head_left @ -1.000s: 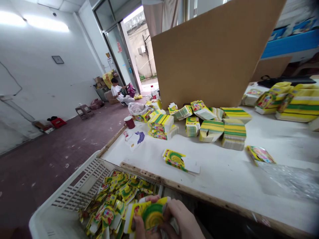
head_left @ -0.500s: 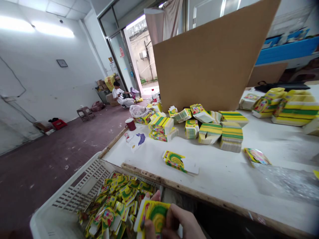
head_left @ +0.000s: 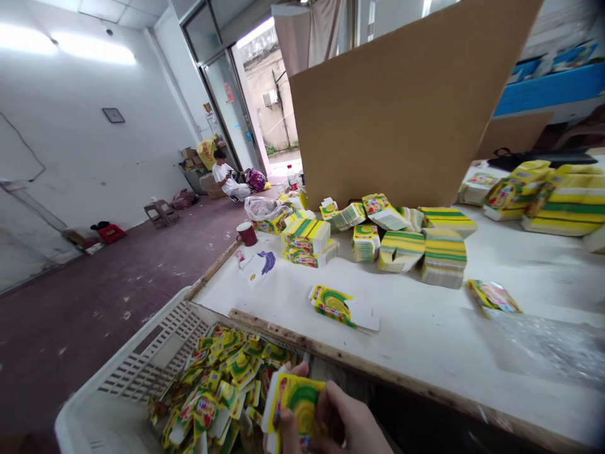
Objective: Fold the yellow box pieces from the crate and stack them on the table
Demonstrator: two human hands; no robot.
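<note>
Low in the view, a small yellow-and-green printed carton (head_left: 302,400) is gripped between both hands, its white edge showing at the left. My left hand (head_left: 290,429) holds it with the thumb across the front and fingertips behind the upper edge. From the right, my right hand (head_left: 352,419) pinches its side with bent fingers. Just left of the hands, a white plastic basket (head_left: 89,394) holds many similar cartons (head_left: 227,372). On the white table (head_left: 416,340) above lies one flat carton (head_left: 333,306) with a white flap sticking out.
Stacks of flat cartons (head_left: 444,255) stand along the table before a large cardboard sheet (head_left: 397,113). A red mug (head_left: 246,234) sits near the left corner. Clear plastic wrap (head_left: 553,343) lies at right. A person (head_left: 229,176) crouches near the doorway.
Both hands have shifted slightly right with the carton, still gripping it. By the doorway, the purple item near the crouching person has changed position. The view has moved a little.
</note>
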